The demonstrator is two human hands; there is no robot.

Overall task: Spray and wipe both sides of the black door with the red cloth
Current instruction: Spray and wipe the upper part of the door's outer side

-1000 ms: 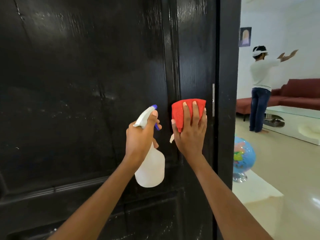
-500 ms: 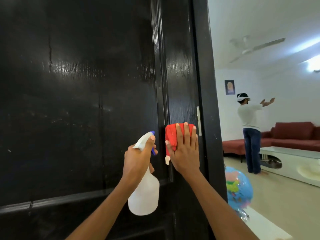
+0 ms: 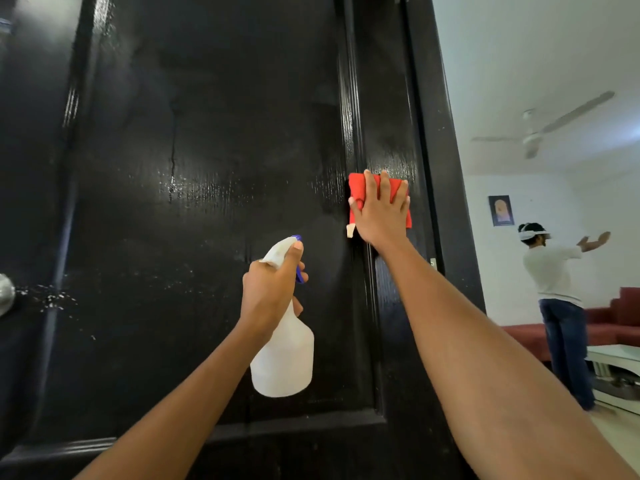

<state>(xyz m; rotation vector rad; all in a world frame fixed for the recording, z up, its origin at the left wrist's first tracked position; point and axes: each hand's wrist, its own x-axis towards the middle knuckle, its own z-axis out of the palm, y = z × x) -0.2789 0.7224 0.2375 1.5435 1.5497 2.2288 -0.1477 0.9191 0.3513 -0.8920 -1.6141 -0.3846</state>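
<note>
A metal knob [image 3: 5,294] sits at the black door [image 3: 207,168]'s left edge. Before the door's middle panel, the left hand [image 3: 268,294] grips a white spray bottle [image 3: 284,351]. Right of it, the right hand [image 3: 381,216] presses the red cloth [image 3: 358,188] flat-fingered against the door's right stile.

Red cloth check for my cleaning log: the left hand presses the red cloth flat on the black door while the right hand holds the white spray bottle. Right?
Not quite: the hands are swapped. In the head view the right hand presses the red cloth flat on the black door, while the left hand holds the white spray bottle.
</note>
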